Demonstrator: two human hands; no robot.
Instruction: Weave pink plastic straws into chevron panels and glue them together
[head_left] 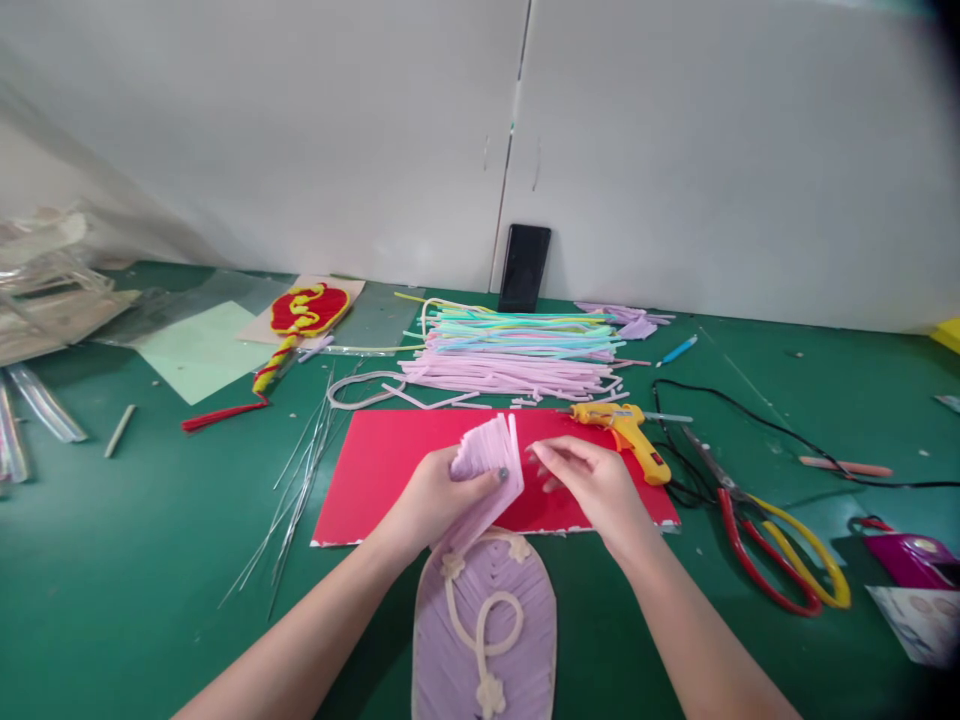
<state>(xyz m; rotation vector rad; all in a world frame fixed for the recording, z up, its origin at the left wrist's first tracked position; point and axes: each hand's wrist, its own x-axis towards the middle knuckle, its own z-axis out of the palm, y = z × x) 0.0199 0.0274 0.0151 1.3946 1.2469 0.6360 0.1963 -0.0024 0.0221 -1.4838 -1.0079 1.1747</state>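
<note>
My left hand point(450, 490) is closed on a lilac pipe-cleaner panel point(487, 455), a flat piece of strips laid side by side, its thumb pressing on the front. Just right of the panel, my right hand point(589, 480) has loosely bent fingers, apart from it, with nothing visible between them. Below the panel is a rounded lilac pipe-cleaner piece point(517, 600) with a cream edge, cream flowers and a looped cream stem. Where the panel's lower end meets this piece, I cannot tell whether they are joined. A red board point(390, 470) lies beneath both hands.
Behind the board lies a pile of pastel pipe cleaners point(517, 370), with a phone point(525, 268) upright behind. A yellow glue gun point(630, 438) with a black cord and large scissors point(772, 550) lie right. Thin wires point(300, 490) and a red-yellow fan point(307, 310) lie left.
</note>
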